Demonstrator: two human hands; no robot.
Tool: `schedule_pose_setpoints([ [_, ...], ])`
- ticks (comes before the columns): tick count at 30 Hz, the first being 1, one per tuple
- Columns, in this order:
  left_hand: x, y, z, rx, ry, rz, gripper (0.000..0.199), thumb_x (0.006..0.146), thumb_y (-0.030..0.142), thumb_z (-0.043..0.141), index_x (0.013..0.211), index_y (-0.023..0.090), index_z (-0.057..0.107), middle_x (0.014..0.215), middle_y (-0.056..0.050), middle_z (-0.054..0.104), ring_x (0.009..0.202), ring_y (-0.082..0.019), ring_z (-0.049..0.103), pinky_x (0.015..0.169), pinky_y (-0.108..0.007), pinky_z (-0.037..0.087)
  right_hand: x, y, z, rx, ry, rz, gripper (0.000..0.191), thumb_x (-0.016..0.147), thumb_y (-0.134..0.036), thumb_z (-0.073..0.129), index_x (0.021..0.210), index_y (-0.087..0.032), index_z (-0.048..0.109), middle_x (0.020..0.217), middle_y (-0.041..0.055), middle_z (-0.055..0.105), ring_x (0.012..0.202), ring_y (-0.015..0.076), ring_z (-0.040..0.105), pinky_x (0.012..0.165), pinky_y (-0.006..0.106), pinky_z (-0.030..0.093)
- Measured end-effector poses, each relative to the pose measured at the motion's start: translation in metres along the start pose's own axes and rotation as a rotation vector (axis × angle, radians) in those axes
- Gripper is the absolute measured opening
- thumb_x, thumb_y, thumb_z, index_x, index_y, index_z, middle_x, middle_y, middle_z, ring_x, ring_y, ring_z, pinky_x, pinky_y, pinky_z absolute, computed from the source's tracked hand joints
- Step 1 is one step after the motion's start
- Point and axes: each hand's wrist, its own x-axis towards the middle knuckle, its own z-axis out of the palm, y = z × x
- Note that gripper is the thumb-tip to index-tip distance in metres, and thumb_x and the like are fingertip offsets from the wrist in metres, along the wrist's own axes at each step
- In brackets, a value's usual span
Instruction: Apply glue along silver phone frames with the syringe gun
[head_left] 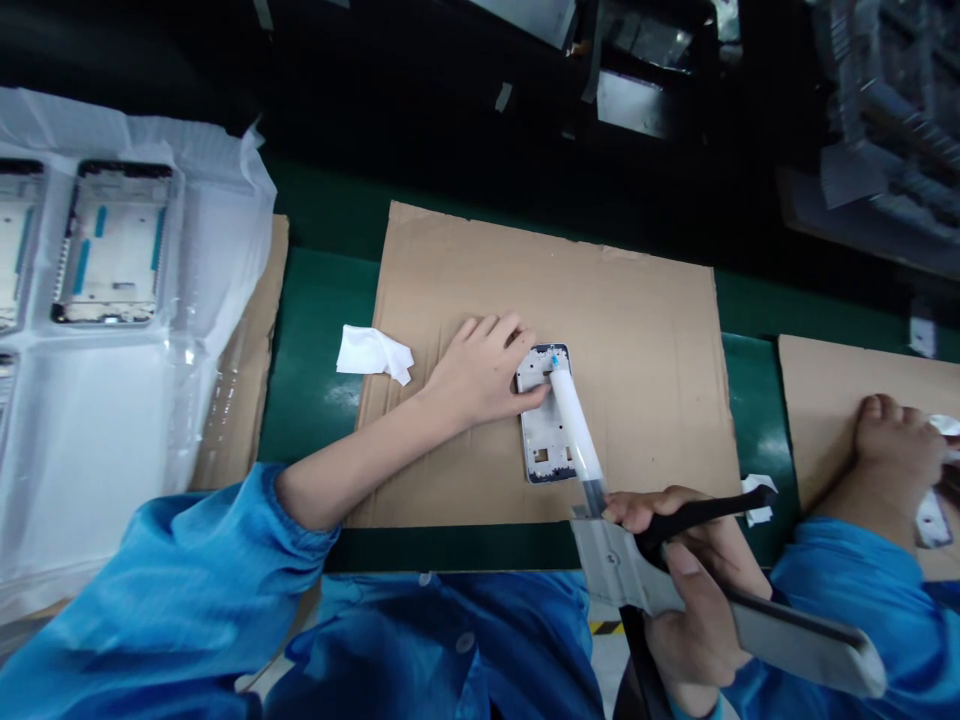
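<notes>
A phone frame (543, 432) lies flat on a cardboard sheet (645, 330) in front of me. My left hand (487, 370) rests at the frame's upper left edge, its thumb reaching onto the frame and its fingers bent around the corner. My right hand (705, 590) is wrapped around the grey and black handle of a glue gun (622, 570). From the gun a white syringe (574, 420) points up and left. Its blue tip is over the frame's top end; whether it touches cannot be seen.
Left, a white plastic tray (97, 420) holds several phone frames (114, 245). White cloths (373, 352) (759, 498) lie at both sides of the cardboard. Right, a co-worker's hand (896, 450) is over another cardboard sheet (825, 400). Dark shelving with clear trays (892, 110) stands behind.
</notes>
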Motion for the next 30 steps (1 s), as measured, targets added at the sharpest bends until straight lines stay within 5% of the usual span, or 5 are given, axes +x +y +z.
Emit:
schedule_pose_setpoints([
  [17,-0.0002,-0.0003,0.0009,0.025,0.026,0.021,0.051,0.101,0.059,0.061,0.128,0.017,0.067,0.129,-0.015,0.068,0.116,-0.034,0.064,0.098,-0.051,0.051,-0.0029,-0.0004,-0.0045,0.006,-0.013,0.008,0.02,0.094,-0.031,0.059,0.103,-0.028,0.076,0.081,0.0102,0.063,0.081,0.0296,0.07,0.071,0.066,0.058],
  [22,-0.0004,-0.0005,-0.0001,0.022,0.016,0.023,0.049,0.102,0.059,0.063,0.128,0.018,0.066,0.129,-0.015,0.067,0.117,-0.035,0.064,0.099,-0.051,0.051,-0.0047,-0.0048,-0.0014,-0.014,0.029,0.105,0.015,0.096,-0.038,0.062,0.1,-0.032,0.075,0.082,0.0098,0.062,0.083,0.0275,0.069,0.076,0.057,0.061],
  [30,0.0018,0.0009,0.0005,0.043,0.014,0.012,0.046,0.101,0.059,0.064,0.128,0.021,0.066,0.129,-0.014,0.068,0.116,-0.033,0.064,0.099,-0.05,0.052,-0.0022,-0.0071,-0.0035,-0.017,0.018,0.14,0.014,0.091,-0.039,0.066,0.098,-0.032,0.077,0.085,0.0117,0.065,0.108,0.0362,0.073,0.084,0.056,0.063],
])
